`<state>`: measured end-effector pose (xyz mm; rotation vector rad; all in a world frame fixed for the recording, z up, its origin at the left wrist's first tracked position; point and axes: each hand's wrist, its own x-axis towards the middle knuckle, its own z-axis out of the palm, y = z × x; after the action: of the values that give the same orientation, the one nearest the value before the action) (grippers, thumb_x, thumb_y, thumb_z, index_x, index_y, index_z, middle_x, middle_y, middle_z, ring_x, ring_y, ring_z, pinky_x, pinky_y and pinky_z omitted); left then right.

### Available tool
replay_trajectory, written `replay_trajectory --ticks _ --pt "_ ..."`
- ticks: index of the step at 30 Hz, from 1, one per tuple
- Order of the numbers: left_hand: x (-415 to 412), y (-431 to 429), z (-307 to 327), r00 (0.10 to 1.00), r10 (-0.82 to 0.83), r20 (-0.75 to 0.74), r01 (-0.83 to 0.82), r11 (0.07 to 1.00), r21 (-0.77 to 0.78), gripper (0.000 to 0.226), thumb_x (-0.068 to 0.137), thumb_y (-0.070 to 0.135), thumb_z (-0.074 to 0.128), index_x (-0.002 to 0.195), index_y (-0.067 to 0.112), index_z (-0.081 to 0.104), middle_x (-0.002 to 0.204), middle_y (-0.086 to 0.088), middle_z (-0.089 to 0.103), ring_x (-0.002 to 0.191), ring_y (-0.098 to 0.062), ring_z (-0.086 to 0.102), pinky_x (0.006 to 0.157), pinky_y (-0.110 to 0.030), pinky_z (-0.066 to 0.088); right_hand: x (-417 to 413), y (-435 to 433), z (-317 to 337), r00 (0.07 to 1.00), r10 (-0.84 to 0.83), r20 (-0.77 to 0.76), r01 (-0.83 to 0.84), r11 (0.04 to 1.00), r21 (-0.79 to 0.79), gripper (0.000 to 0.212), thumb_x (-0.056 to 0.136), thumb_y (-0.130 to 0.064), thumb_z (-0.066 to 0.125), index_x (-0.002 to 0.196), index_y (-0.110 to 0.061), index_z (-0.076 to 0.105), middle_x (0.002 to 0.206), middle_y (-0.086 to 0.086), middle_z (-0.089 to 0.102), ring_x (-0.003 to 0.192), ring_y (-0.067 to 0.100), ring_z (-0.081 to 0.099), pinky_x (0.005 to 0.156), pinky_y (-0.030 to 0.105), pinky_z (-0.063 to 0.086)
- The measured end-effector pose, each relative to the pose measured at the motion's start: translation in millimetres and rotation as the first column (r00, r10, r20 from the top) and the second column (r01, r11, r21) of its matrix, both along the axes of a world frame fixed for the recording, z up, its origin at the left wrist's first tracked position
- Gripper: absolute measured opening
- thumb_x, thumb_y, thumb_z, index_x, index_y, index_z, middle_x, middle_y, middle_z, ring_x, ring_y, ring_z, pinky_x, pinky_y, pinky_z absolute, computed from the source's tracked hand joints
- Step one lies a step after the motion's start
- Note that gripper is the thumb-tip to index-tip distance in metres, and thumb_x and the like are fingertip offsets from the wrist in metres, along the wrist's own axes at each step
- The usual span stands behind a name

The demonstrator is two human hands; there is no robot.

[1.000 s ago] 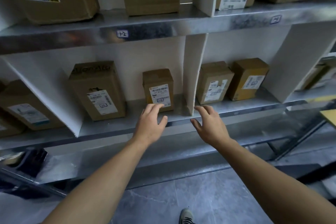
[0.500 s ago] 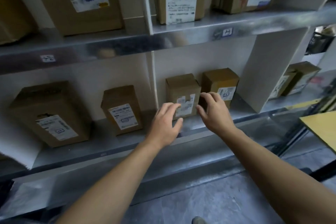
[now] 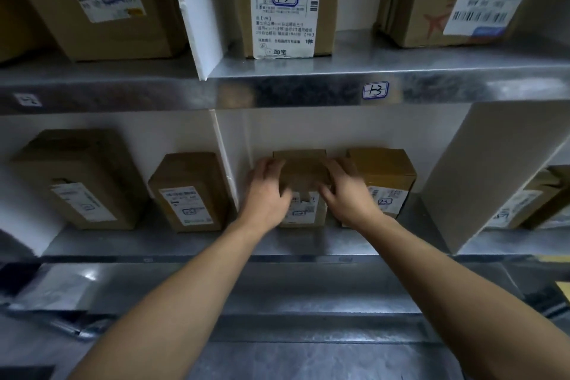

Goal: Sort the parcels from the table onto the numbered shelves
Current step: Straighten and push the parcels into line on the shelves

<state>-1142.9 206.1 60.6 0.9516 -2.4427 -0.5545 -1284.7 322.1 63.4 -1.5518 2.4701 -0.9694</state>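
A small brown cardboard parcel (image 3: pixel 300 171) with a white label stands on the lower metal shelf (image 3: pixel 308 244), just right of a white divider (image 3: pixel 226 160). My left hand (image 3: pixel 266 194) grips its left side and my right hand (image 3: pixel 348 194) grips its right side. Right beside it, partly behind my right hand, a yellower parcel (image 3: pixel 385 173) stands on the same shelf. The parcel's label is partly hidden by my fingers.
Left of the divider stand two more parcels (image 3: pixel 189 191) (image 3: pixel 77 179). The upper shelf (image 3: pixel 308 89) carries a tag marked 1-3 (image 3: pixel 375 90) and several labelled parcels (image 3: pixel 285 0). A slanted white divider (image 3: pixel 481 170) closes the bay on the right, with another parcel (image 3: pixel 533 200) beyond.
The view has closed in on the right-hand bay. Both hands moved forward from in front of the shelf and closed on the sides of the small brown parcel.
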Motion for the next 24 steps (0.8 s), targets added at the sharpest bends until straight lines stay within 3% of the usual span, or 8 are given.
replay_trajectory --ticks 3,7,11,17,24 --pt "-4 -4 -2 0.999 0.008 0.050 -0.008 1.000 -0.006 0.050 0.091 0.026 0.061 0.138 0.015 0.048 0.144 -0.010 0.036 0.130 -0.030 0.039 0.111 -0.040 0.035 -6 -6 -4 0.999 0.034 -0.031 -0.034 0.999 -0.018 0.050 0.096 -0.019 0.064 0.143 -0.011 0.050 0.133 0.019 0.047 0.120 0.033 0.050 0.094 0.027 0.037" --pt "-4 -6 -5 1.000 0.009 0.015 -0.008 1.000 -0.021 0.041 0.091 0.024 0.063 0.130 0.013 0.056 0.137 -0.009 0.042 0.124 -0.027 0.045 0.107 -0.035 0.039 -12 -10 -13 0.997 0.064 -0.034 -0.064 0.998 -0.020 0.042 0.095 -0.017 0.065 0.135 -0.006 0.057 0.132 0.021 0.050 0.120 0.036 0.052 0.098 0.036 0.042" --pt "0 -7 -12 1.000 -0.001 -0.031 0.001 1.000 -0.001 0.041 0.090 0.022 0.063 0.130 0.013 0.057 0.139 -0.008 0.042 0.127 -0.026 0.045 0.108 -0.037 0.040 -13 -9 -21 0.998 0.056 0.004 -0.056 0.997 -0.045 0.035 0.093 -0.015 0.067 0.126 -0.004 0.063 0.130 0.021 0.051 0.116 0.036 0.055 0.095 0.029 0.039" --pt "3 -10 -9 1.000 0.015 -0.022 -0.014 0.999 0.031 0.039 0.093 0.022 0.061 0.132 0.018 0.056 0.138 -0.008 0.044 0.123 -0.025 0.049 0.100 -0.017 0.032 -9 -9 -23 0.997 0.070 0.040 -0.066 0.995 -0.079 0.038 0.094 -0.014 0.066 0.130 -0.006 0.061 0.132 0.021 0.046 0.114 0.035 0.056 0.093 0.022 0.034" --pt "3 0 -11 0.997 0.058 -0.045 -0.057 0.998 0.015 0.038 0.094 0.023 0.058 0.132 0.022 0.055 0.138 -0.006 0.043 0.120 -0.025 0.052 0.102 -0.027 0.043 -17 -11 -27 0.995 0.090 0.038 -0.086 0.993 -0.086 0.036 0.093 -0.014 0.067 0.128 -0.007 0.063 0.129 0.020 0.051 0.113 0.032 0.055 0.089 0.018 0.031"
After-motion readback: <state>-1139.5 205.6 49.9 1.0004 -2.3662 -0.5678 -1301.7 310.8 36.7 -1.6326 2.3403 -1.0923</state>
